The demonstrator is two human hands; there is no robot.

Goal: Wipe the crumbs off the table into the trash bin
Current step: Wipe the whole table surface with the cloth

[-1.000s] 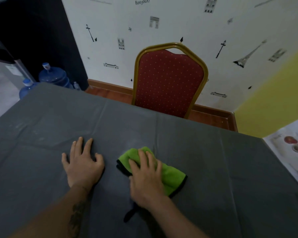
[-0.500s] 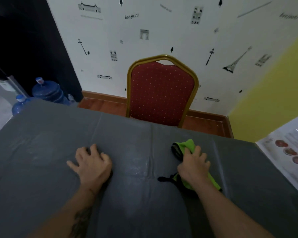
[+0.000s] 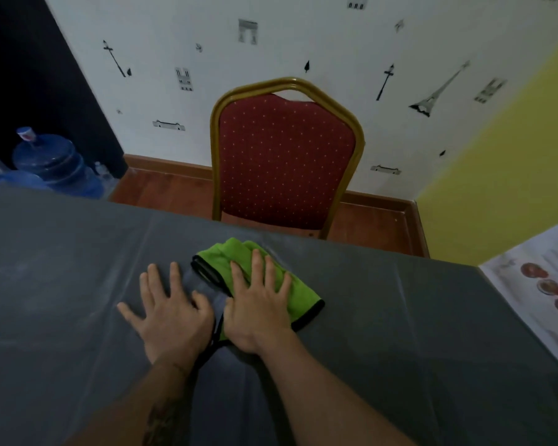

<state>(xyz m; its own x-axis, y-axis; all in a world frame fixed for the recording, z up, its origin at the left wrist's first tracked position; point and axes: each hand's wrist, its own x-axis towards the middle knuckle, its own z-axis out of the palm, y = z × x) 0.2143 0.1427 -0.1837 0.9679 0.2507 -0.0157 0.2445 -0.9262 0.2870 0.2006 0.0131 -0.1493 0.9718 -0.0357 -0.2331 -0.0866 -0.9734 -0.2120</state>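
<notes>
A green cloth (image 3: 298, 294) with black trim lies on the grey-covered table (image 3: 400, 333), close to its far edge. My right hand (image 3: 258, 304) presses flat on the cloth with fingers spread. A black loop of the cloth trails back between my wrists. My left hand (image 3: 171, 312) rests flat on the tablecloth just left of the cloth, fingers apart, holding nothing. A faint pale smear shows on the table by the cloth's far end. No trash bin is in view.
A red chair (image 3: 285, 156) with a gold frame stands behind the table's far edge. Blue water jugs (image 3: 50, 162) sit on the floor at the far left. A printed menu sheet (image 3: 541, 291) lies at the table's right edge.
My right hand has slid the cloth back left and toward the far edge, ending beside my left hand. The left hand's fingers have flattened out.
</notes>
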